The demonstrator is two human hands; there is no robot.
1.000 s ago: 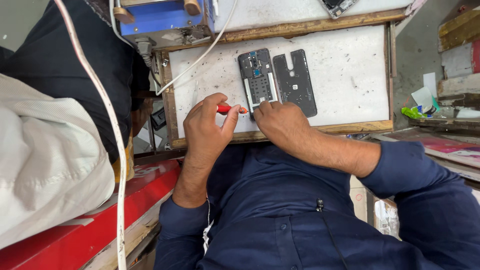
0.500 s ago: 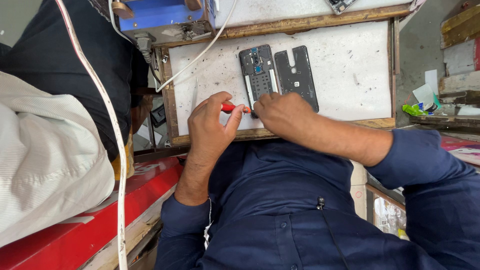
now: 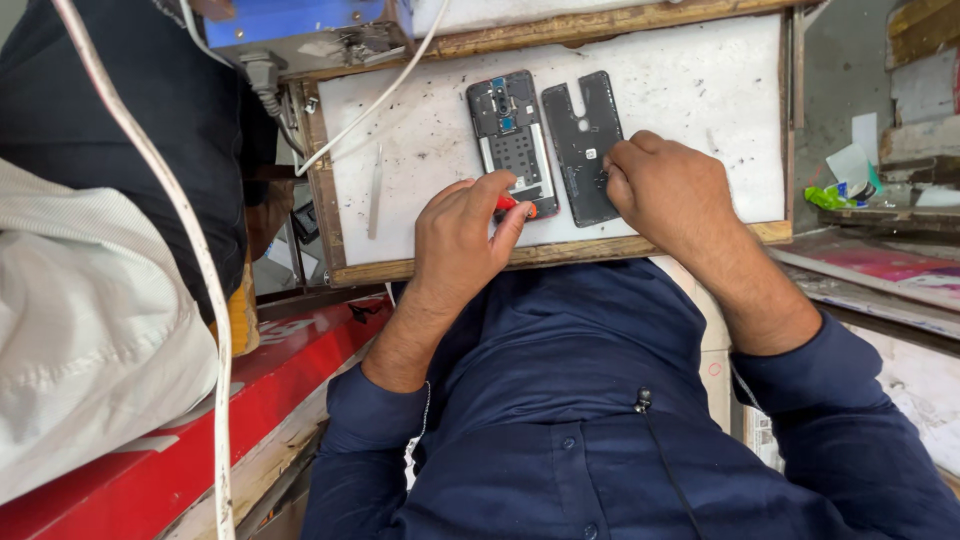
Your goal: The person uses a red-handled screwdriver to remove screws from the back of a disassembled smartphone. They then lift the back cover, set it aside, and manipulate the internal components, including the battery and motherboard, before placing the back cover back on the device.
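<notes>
- Nearest, the left hand point(image 3: 462, 232) pinches a red-handled screwdriver point(image 3: 510, 205), its tip at the lower end of the opened phone point(image 3: 511, 140)
- The right hand point(image 3: 672, 195), fingers curled, presses on the dark back cover point(image 3: 583, 145) lying just beside the phone
- Both lie on the white work board point(image 3: 690, 90); farther off, a white cable point(image 3: 375, 100) crosses it

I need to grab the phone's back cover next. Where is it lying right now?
In the head view the dark back cover lies flat on the white work board, just right of the opened phone, with the fingertips of the hand at picture right touching its right edge.
</notes>
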